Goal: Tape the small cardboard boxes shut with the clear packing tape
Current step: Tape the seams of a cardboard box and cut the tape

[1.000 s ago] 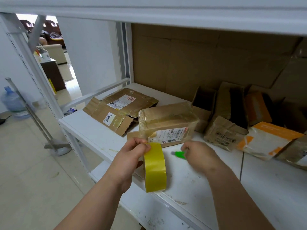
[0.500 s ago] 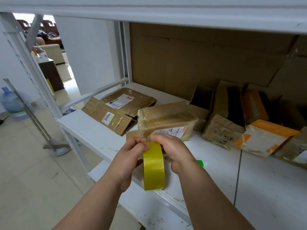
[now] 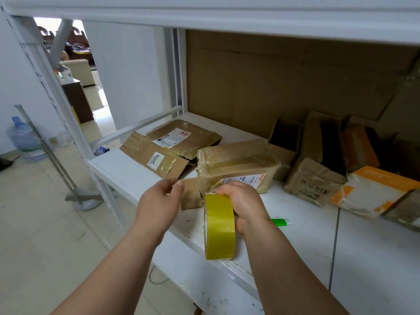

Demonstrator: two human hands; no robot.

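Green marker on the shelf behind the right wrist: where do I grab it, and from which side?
Take the green marker by its exposed right end, coming from above and the right. It lies flat on the white shelf, and the right hand holding the tape roll hides its left part.

From my remote seat I cannot see whether a strip of tape runs from the tape roll [image 3: 219,226] to my left hand [image 3: 159,202], whose pinched fingertips show nothing I can make out. My right hand [image 3: 244,204] covers part of the label on the taped box [image 3: 236,165] and the near end of the green marker [image 3: 280,222]. The orange-and-white parcel [image 3: 372,192] is cut off at the right edge, and the print on the crumpled box [image 3: 314,180] is too small to read.
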